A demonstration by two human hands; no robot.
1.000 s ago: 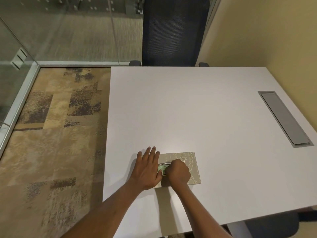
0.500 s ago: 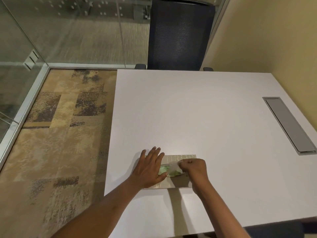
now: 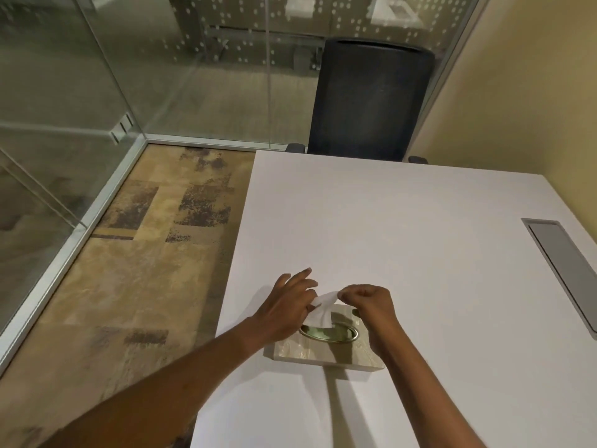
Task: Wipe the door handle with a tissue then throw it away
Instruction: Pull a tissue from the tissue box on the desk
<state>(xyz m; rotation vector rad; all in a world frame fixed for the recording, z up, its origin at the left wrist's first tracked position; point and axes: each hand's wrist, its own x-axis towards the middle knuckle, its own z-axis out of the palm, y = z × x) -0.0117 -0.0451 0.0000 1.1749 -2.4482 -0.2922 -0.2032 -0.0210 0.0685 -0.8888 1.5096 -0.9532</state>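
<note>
A flat beige tissue box (image 3: 326,352) with an oval gold-rimmed slot lies near the front left of the white table (image 3: 403,227). A white tissue (image 3: 321,310) stands half out of the slot. My right hand (image 3: 368,305) pinches the tissue's top corner above the box. My left hand (image 3: 284,308) rests flat on the left part of the box, fingers spread, holding it down. No door handle is in view.
A dark mesh office chair (image 3: 371,98) stands at the table's far side. A grey cable hatch (image 3: 565,263) sits in the table at right. Glass partitions (image 3: 97,92) enclose patterned carpet (image 3: 135,260) on the left; a yellow wall (image 3: 533,92) is on the right.
My right hand has risen from the slot, drawing the tissue up out of the box. The left hand stays pressed on the box. The camera has tilted upward.
</note>
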